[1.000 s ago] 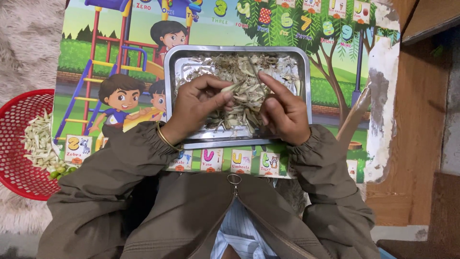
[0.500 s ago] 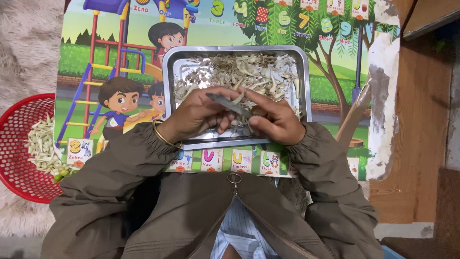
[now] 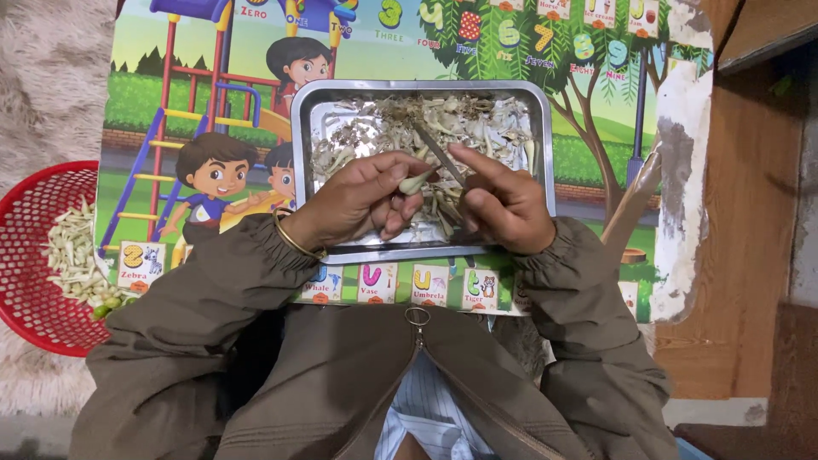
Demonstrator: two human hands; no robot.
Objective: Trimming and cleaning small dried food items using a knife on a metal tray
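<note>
printed matter: one large rectangular children's picture chart (image 3: 213,111) in bright cartoon colours | place: flat beneath the rectangular metal tray (image 3: 545,128), reaching past it on every side | look: green grass, blue sky, playground, tree | lower edge: row of small white picture squares below the tray

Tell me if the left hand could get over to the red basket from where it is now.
Probably yes. The left hand is over the steel tray, pinching a pale stalk, while the red basket sits off to that same side beside the table, nothing between them. It would likely need to swing outward.
</note>
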